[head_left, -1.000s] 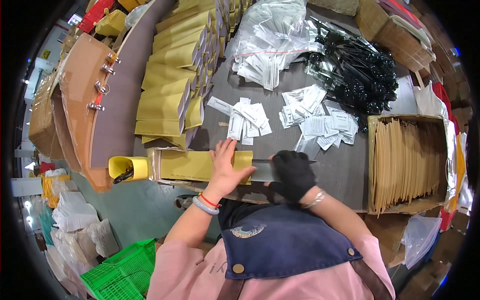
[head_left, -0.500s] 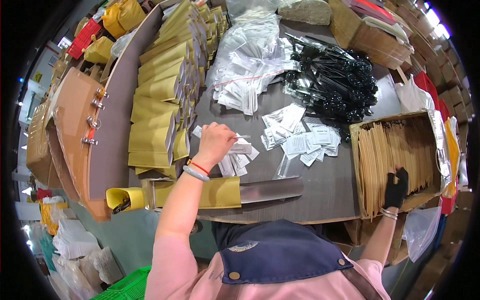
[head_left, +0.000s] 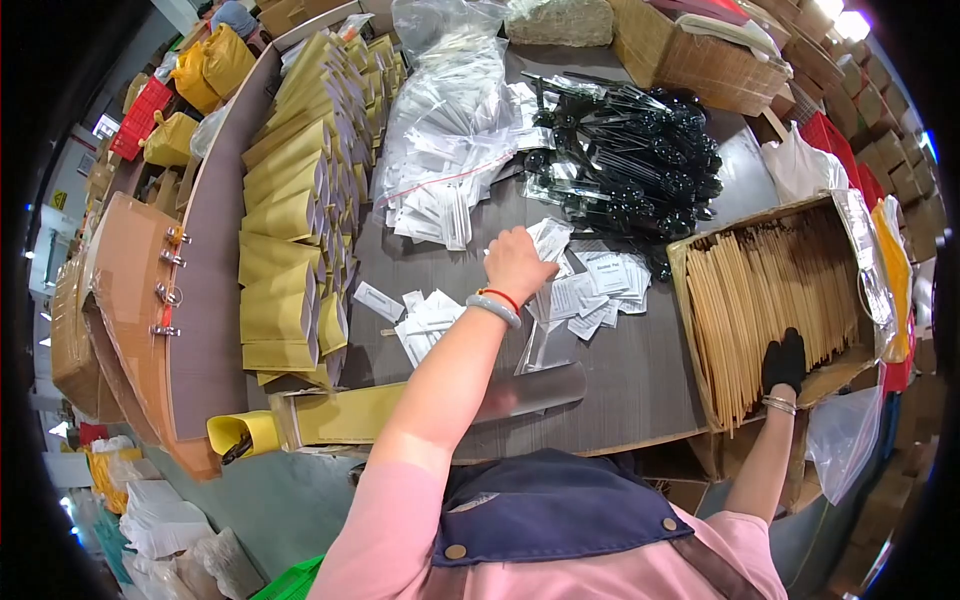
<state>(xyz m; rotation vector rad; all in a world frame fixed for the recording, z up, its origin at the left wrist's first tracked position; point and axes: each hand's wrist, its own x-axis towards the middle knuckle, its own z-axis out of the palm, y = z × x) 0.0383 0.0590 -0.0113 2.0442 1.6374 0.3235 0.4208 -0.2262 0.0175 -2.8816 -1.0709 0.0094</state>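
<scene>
My bare left hand is at the pile of small white flat packets in the middle of the table, its fingers curled at the packets by the upper left of the pile. What its fingertips hold is hidden. A second, smaller group of white packets lies beside my left forearm. My right hand, in a black glove, lies on the row of long thin tan pieces packed upright in a cardboard box. Its thumb and fingers are apart, and I see nothing gripped in them.
Folded yellow paper sleeves stand in rows on the left. Behind lie a clear bag of white packets and a heap of black spoon-like pieces. A yellow sleeve on a metal chute runs along the front edge.
My left hand has moved right, from the smaller packet group to the larger pile. My right hand stays on the tan pieces, with its fingers slightly shifted. The whole view has shifted a little.
</scene>
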